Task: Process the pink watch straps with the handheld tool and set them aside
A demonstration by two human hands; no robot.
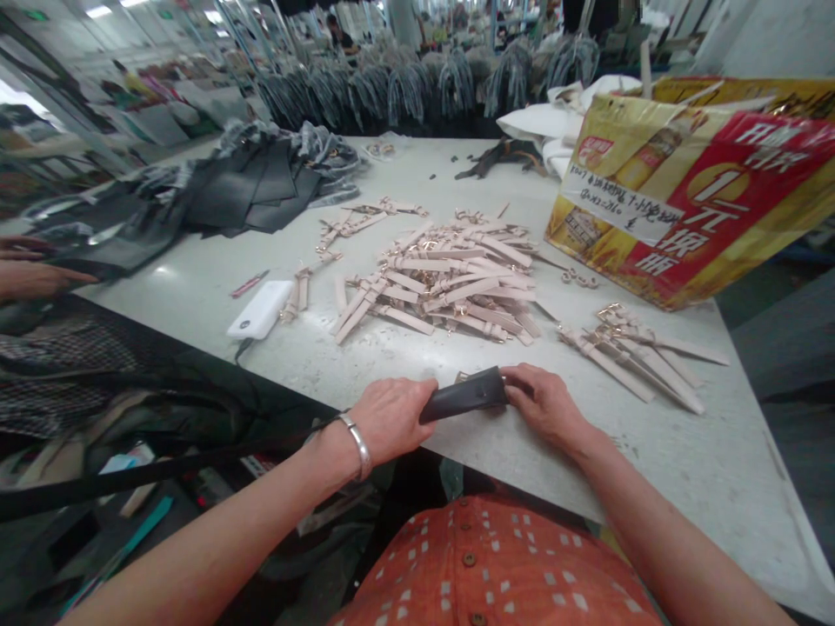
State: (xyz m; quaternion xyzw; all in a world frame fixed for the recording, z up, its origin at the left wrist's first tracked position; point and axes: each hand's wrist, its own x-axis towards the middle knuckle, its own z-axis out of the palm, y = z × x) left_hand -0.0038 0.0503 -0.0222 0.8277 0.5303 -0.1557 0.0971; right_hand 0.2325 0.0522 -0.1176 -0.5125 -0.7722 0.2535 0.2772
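Observation:
A black, smooth, leather-like piece [464, 396], folded or strap-shaped, is held just above the table's near edge. My left hand [395, 416], with a silver bracelet at the wrist, is closed around its left end, thumb on top. At the other end, the curled fingers of my right hand [543, 405] grip the piece's edge. A small bit of metal shows behind its upper edge, too small to make out. Beyond my hands lies a heap of pale beige straps [450, 274] with gold-coloured metal fittings. To the right is a smaller bunch of similar straps [636, 356].
A yellow and red carton [691, 187] stands at the right. On the left are a white power bank [259, 310] with a cable, a thin pinkish tool [249, 283] and stacked black sheets [261, 187]. Another person's hand [39, 280] rests on black material at far left.

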